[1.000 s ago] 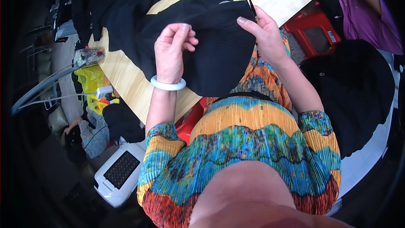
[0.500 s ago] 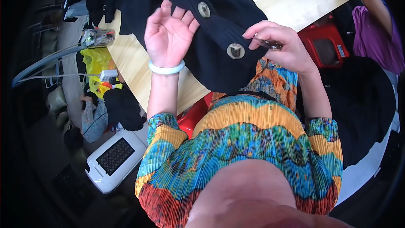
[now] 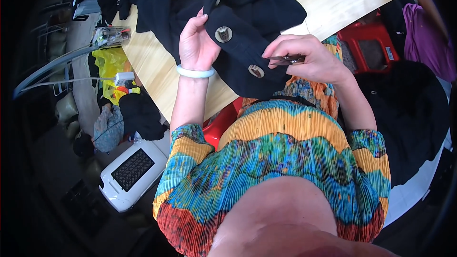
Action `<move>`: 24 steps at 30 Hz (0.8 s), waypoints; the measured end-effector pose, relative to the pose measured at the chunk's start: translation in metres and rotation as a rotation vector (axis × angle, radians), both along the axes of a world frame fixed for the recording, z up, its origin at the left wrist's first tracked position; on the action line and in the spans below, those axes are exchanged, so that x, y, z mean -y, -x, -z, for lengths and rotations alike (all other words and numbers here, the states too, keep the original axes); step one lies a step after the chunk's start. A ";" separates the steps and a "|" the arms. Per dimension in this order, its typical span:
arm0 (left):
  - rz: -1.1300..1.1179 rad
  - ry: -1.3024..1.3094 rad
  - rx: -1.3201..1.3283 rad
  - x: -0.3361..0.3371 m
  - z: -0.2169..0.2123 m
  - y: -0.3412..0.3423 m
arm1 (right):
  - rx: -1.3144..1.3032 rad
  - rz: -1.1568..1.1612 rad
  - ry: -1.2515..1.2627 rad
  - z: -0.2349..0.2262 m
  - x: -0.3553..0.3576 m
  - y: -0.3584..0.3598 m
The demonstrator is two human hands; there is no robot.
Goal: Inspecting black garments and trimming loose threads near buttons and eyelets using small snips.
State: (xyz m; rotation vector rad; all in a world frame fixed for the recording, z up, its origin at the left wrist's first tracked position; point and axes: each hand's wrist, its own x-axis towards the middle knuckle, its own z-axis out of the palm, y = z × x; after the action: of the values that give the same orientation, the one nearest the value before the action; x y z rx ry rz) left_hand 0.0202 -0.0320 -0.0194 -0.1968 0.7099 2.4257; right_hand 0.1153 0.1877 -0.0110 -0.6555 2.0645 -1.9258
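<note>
A black knit garment (image 3: 252,16) with large brown-and-cream buttons lies partly on the wooden table, its near part raised in front of me. My left hand (image 3: 196,50), wearing a pale bangle (image 3: 195,72), grips the left edge of the garment, thumb in front and the other fingers hidden behind the cloth. One button (image 3: 223,34) sits just right of that thumb. In my right hand (image 3: 312,59) is a pair of dark metal thread snips (image 3: 288,60), blades pointing left at the cloth. Just below the tips is another button (image 3: 256,71).
The pale wooden table (image 3: 152,71) reaches away on both sides. Dark cloth (image 3: 404,119) is heaped at the right, below a red stool (image 3: 366,43). A person in a purple garment (image 3: 426,43) is at the right edge. A white case (image 3: 133,176) stands lower left, below a yellow bag (image 3: 107,69).
My left hand has gone from an upturned palm to gripping the cloth edge, shifting right. My right hand has moved slightly left and down with the snips. The garment's buttoned edge has shifted and turned.
</note>
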 end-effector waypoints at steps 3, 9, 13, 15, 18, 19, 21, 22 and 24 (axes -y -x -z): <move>0.022 -0.043 0.016 0.002 0.006 0.004 | 0.019 -0.016 0.016 0.004 0.006 0.001; 0.053 0.026 0.075 0.010 0.007 0.004 | 0.111 -0.054 0.037 0.005 0.020 -0.004; 0.024 0.477 -0.175 0.035 -0.021 0.001 | 0.152 0.109 0.076 0.010 0.012 0.000; -0.061 0.385 -0.369 0.068 -0.050 -0.007 | 0.173 0.321 0.044 0.015 -0.005 0.010; -0.087 0.356 -0.858 0.156 -0.066 -0.025 | 0.112 0.646 -0.020 0.033 -0.024 0.028; -0.095 0.265 -0.815 0.166 -0.068 -0.030 | 0.133 0.675 -0.036 0.036 -0.027 0.031; -0.113 0.091 -0.722 0.181 -0.067 -0.039 | 0.147 0.657 -0.101 0.049 -0.034 0.038; -0.139 0.282 -0.718 0.177 -0.059 -0.033 | 0.150 0.676 -0.119 0.064 -0.035 0.040; -0.268 0.353 -0.594 0.200 -0.048 -0.035 | 0.047 0.654 -0.207 0.081 -0.028 0.049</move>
State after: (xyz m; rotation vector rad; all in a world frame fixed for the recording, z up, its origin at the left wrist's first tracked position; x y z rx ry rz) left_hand 0.0554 -0.2321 0.0282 0.3290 1.4567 2.6074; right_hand 0.0662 0.2160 -0.0917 0.1394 2.6162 -1.9363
